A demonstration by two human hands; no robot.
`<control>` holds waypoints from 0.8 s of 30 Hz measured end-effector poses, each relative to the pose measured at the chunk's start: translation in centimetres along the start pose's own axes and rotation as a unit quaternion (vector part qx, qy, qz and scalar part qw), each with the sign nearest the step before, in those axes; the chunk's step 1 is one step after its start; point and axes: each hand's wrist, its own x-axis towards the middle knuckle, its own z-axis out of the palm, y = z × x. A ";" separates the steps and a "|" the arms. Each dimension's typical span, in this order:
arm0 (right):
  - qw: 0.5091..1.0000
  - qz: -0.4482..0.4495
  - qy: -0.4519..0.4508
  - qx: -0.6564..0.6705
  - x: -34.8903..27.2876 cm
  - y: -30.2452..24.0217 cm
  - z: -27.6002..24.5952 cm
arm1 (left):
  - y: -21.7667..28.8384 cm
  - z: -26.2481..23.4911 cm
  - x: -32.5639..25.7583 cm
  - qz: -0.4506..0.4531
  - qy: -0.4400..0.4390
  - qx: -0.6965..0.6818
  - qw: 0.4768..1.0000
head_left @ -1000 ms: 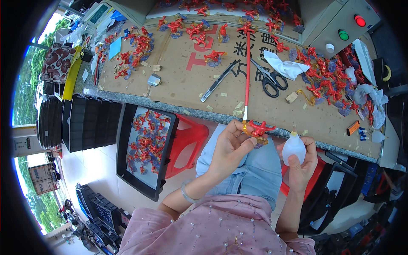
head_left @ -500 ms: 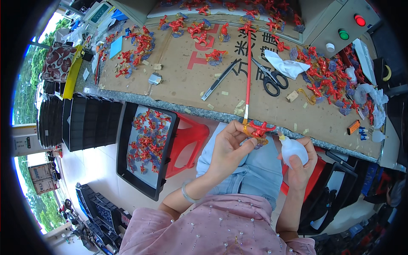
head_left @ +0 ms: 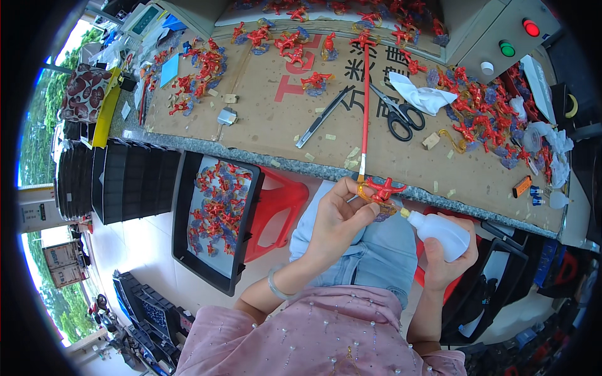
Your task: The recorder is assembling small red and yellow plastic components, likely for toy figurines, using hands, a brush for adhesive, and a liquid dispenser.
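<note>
Between the thumb and fingers of my left hand (head_left: 343,219) is a small red figurine (head_left: 384,188) with a clear yellow and purple base, held above my lap at the table's front edge. My right hand (head_left: 446,258) is closed around a white squeeze bottle (head_left: 444,235). Its yellowish tip points left and sits close beside the figurine's base; whether they touch I cannot tell. A long red-handled brush (head_left: 366,113) lies on the cardboard, its bristle end just above my left fingers.
Cardboard (head_left: 251,125) covers the table. On it lie black scissors (head_left: 401,119), tweezers (head_left: 323,117), a crumpled white tissue (head_left: 421,95) and piles of red figurines (head_left: 483,119). A black tray (head_left: 179,241) of figurines stands below left, beside a red stool (head_left: 276,210). A control box (head_left: 501,37) stands at back right.
The squeeze bottle has tilted from nearly upright to lying leftward, and its tip has moved down and left toward the figurine's base. My left hand has hardly moved.
</note>
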 end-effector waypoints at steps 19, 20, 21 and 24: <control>0.995 -0.075 -0.040 -0.050 0.1 0.1 0.3 | 0.4 0.2 -0.3 0.007 -0.006 0.012 1.000; 0.994 -0.085 -0.044 -0.057 0.1 0.0 0.3 | 0.3 0.2 -0.3 0.007 -0.006 0.011 1.000; 0.992 -0.096 -0.048 -0.064 0.2 -0.1 0.3 | 0.1 0.2 -0.3 0.031 -0.007 0.033 0.999; 0.979 -0.167 -0.057 -0.102 0.4 -0.5 0.6 | -0.3 0.1 -0.2 0.057 -0.005 0.054 0.997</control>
